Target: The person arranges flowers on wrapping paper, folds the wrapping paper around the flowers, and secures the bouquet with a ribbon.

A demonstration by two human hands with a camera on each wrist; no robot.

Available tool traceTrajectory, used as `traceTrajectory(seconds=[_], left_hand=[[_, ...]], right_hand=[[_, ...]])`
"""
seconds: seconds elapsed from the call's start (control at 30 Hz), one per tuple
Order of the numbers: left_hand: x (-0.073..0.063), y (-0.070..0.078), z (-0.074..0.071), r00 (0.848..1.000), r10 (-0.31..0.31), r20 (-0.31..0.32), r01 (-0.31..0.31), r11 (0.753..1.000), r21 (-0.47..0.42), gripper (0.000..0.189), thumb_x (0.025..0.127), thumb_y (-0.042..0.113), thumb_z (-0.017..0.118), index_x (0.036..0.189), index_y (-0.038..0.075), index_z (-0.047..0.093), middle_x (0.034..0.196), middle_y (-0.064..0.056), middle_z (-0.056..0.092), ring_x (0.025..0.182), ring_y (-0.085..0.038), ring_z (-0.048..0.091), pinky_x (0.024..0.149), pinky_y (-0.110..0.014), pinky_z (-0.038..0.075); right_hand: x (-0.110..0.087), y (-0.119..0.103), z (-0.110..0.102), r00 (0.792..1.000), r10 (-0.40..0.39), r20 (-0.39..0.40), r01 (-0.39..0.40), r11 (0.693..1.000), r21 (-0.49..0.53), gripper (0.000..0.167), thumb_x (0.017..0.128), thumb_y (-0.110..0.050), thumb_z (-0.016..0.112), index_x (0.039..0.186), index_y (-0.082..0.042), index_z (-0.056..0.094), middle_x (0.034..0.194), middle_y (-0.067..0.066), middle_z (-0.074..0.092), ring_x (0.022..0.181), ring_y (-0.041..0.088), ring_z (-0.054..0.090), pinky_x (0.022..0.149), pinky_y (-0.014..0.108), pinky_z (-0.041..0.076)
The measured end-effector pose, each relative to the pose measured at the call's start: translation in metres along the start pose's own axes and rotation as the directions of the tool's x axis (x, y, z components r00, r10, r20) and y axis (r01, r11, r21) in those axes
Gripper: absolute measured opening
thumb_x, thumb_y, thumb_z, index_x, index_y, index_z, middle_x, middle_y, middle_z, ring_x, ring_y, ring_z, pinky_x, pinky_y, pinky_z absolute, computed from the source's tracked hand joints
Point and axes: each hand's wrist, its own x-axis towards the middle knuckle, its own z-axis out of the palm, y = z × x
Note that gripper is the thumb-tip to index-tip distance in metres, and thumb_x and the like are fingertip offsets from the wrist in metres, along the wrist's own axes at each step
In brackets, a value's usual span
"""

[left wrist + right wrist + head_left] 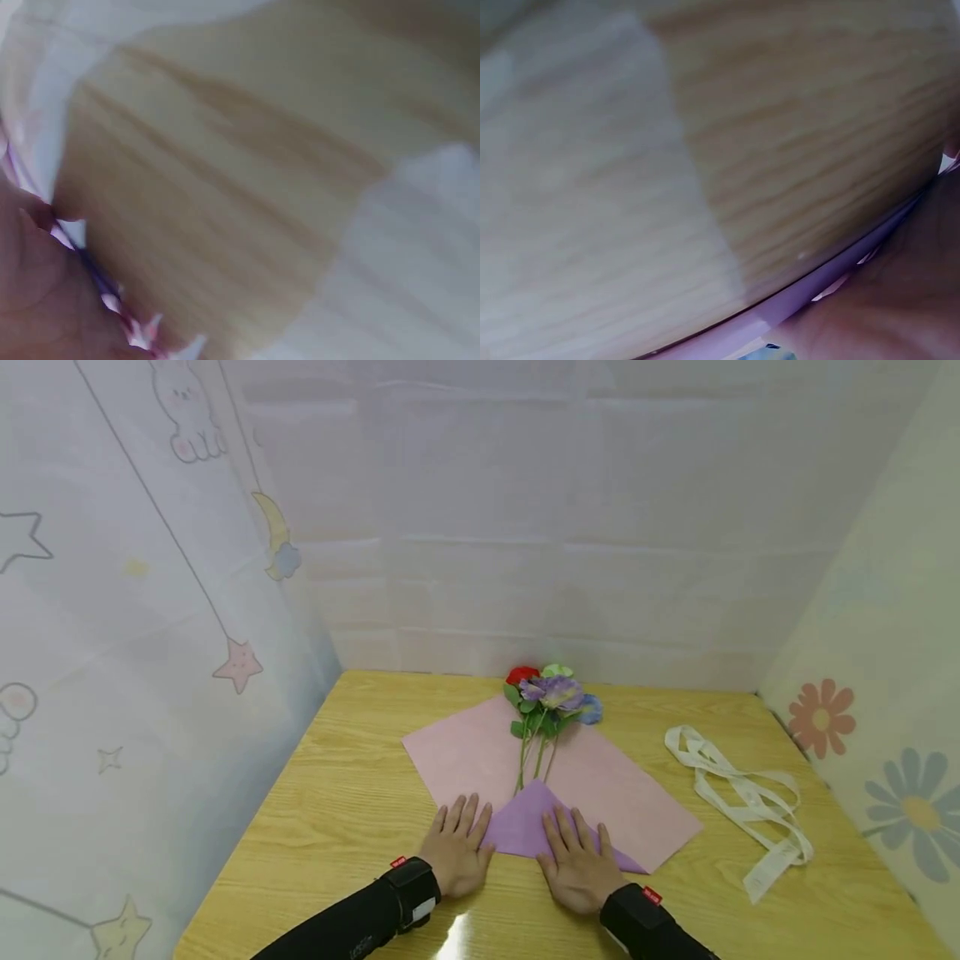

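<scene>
A sheet of wrapping paper, pink (622,797) on its upper face, lies on the table with its near edge folded up into a purple flap (521,822). Artificial flowers in red, purple, pale green and blue rest on it; the purple bloom (562,692) is in front, and the lower stem ends go under the flap's peak. My left hand (457,853) lies palm down with straight fingers at the flap's left end. Palm down too, my right hand (581,864) presses on the flap's right part, fingers extended. In the right wrist view, the purple paper edge (780,304) runs beneath the palm.
A loosely looped white ribbon (750,797) lies on the wooden table (337,777) to the right of the paper. Pale fabric walls (570,527) stand behind and on both sides. Black bands (411,885) circle both wrists.
</scene>
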Motion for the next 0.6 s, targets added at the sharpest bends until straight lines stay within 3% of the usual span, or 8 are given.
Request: traceTrajectory(seconds=[0.1,0.2,0.27,0.37,0.43,0.6], left_hand=[[0.003,0.005,-0.003,0.998,-0.028,-0.059,0.028,1.000,-0.009,0.061,0.109,0.039,0.031,0.162,0.009,0.024,0.167,-0.017,0.021,0.153,-0.037,0.017,0.121,-0.054,0.016],[0.014,0.027,-0.011,0.994,-0.002,-0.111,-0.003,0.999,-0.044,0.064,0.108,0.040,0.035,0.161,0.005,0.026,0.165,-0.019,0.023,0.152,-0.039,0.021,0.121,-0.053,0.019],[0.019,0.042,-0.016,0.996,0.001,-0.087,-0.005,0.998,-0.056,0.066,0.108,0.044,0.034,0.161,0.005,0.026,0.165,-0.019,0.024,0.152,-0.039,0.021,0.120,-0.052,0.020],[0.020,0.058,-0.024,0.999,-0.039,0.006,0.039,0.999,-0.016,0.067,0.108,0.048,0.034,0.161,0.009,0.027,0.165,-0.015,0.026,0.152,-0.036,0.022,0.120,-0.049,0.023],[0.018,0.062,-0.029,0.996,-0.073,0.046,0.073,0.997,0.016,0.067,0.107,0.051,0.035,0.161,0.011,0.028,0.165,-0.013,0.027,0.152,-0.034,0.023,0.119,-0.047,0.025],[0.015,0.059,-0.025,0.997,-0.067,0.035,0.067,0.998,-0.006,0.069,0.107,0.052,0.035,0.162,0.012,0.025,0.166,-0.012,0.026,0.152,-0.034,0.023,0.120,-0.047,0.025]], right_hand=[[-0.003,-0.002,-0.008,1.000,0.023,0.019,-0.023,1.000,0.016,0.062,0.110,-0.037,0.035,0.161,-0.004,0.025,0.168,0.018,0.016,0.154,0.043,0.006,0.114,0.070,-0.004],[-0.004,-0.003,-0.009,0.999,0.029,0.019,-0.030,1.000,0.011,0.062,0.110,-0.038,0.036,0.160,-0.004,0.027,0.167,0.019,0.018,0.153,0.044,0.008,0.114,0.071,-0.003],[-0.004,-0.003,-0.008,0.999,0.027,0.016,-0.028,1.000,0.008,0.062,0.110,-0.039,0.035,0.160,-0.003,0.028,0.167,0.019,0.019,0.153,0.045,0.009,0.114,0.072,-0.002],[-0.005,-0.002,-0.005,1.000,0.004,0.007,-0.005,1.000,0.013,0.062,0.110,-0.040,0.035,0.159,-0.003,0.029,0.166,0.019,0.020,0.153,0.045,0.010,0.114,0.071,-0.001],[-0.008,0.005,-0.004,1.000,-0.028,-0.006,0.028,1.000,-0.002,0.063,0.110,-0.042,0.035,0.160,-0.005,0.029,0.167,0.018,0.020,0.153,0.043,0.011,0.116,0.069,0.002],[-0.038,0.041,-0.005,0.995,-0.084,-0.049,0.083,0.996,-0.012,0.065,0.109,-0.050,0.036,0.161,-0.013,0.030,0.167,0.014,0.024,0.153,0.039,0.016,0.118,0.064,0.006]])
